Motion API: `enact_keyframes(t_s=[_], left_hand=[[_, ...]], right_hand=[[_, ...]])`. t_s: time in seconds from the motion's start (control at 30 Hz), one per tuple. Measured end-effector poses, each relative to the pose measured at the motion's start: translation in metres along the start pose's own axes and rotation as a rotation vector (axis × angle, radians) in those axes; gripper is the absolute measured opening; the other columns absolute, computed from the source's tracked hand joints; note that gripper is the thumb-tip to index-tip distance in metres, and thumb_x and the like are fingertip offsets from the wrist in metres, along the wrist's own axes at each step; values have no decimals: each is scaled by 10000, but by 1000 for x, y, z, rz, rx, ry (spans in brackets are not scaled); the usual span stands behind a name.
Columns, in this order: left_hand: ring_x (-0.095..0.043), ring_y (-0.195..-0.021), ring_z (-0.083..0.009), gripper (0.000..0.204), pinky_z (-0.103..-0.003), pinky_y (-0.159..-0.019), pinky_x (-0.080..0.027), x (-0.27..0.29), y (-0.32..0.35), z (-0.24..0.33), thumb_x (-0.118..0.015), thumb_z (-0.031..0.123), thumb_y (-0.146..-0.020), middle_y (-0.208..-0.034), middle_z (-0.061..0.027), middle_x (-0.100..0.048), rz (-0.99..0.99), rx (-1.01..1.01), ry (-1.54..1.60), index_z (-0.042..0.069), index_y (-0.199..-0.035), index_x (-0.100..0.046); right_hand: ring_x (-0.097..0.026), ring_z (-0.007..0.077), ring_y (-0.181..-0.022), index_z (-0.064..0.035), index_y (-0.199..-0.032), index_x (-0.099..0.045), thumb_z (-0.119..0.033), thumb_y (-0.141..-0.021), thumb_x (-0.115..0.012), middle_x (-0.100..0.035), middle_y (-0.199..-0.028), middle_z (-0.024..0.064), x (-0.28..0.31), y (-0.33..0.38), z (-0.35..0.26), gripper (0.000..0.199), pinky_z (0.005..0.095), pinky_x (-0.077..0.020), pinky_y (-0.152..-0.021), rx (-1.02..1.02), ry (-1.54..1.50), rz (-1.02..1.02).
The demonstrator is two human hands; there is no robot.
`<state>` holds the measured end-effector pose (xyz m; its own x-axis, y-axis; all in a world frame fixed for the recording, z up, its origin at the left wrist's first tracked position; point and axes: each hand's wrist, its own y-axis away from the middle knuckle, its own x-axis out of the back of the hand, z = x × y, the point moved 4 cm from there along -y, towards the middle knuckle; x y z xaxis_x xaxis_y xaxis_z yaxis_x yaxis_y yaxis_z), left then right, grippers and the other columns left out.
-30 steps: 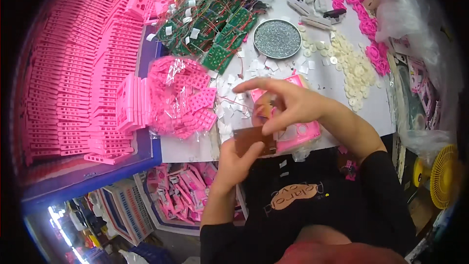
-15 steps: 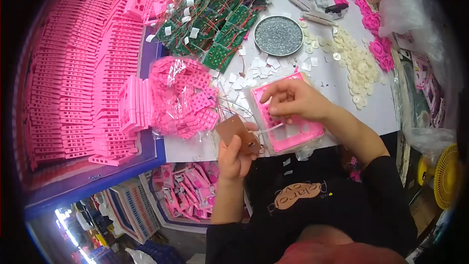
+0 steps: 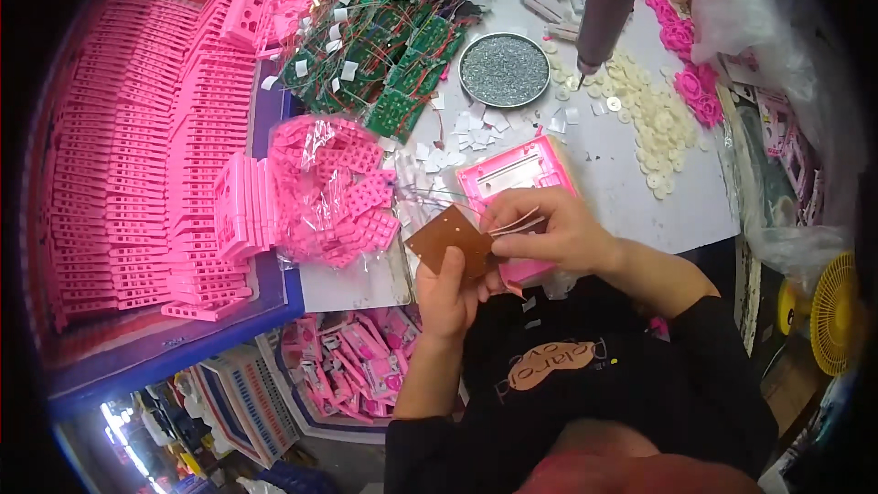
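Beside a pink casing, the left hand clasps a brown board (apparently to steady it) while the right hand pinches pale strands.

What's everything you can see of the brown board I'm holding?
The flat brown, four-cornered board looks stiff and smooth, with small pale spots near its edges. Turned cornerwise, it's in the left hand, thumb on its face, by the white table's near edge. The right hand is by its right corner; contact is unclear.
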<state>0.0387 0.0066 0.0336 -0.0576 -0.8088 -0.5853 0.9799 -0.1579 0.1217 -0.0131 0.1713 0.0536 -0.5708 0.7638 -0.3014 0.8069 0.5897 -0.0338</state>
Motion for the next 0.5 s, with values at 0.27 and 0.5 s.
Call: enact_keyframes(t_s=[0.27, 0.5], left_hand=[[-711, -792, -239, 326, -248, -478, -520, 7, 17, 3, -488, 225, -1051, -1007, -172, -683, 168, 6, -159, -46, -1225, -538], [-694, -760, -146, 266, -246, -607, -527, -14, 32, -2, -533, 108, -1023, -963, -112, -694, -197, 283, -339, -63, -1215, -605]], right_hand=[[-641, 162, -675, 14, -911, -636, -144, -942, -684, -668, -858, 132, 44, 89, 11, 168, 292, -520, -624, -280, -295, 49], [-503, 329, -1152, 8, -1258, -526, -293, -854, -762, -572, -1235, 192, 119, 170, -93, 556, 421, -390, -976, -556, 1107, -13]])
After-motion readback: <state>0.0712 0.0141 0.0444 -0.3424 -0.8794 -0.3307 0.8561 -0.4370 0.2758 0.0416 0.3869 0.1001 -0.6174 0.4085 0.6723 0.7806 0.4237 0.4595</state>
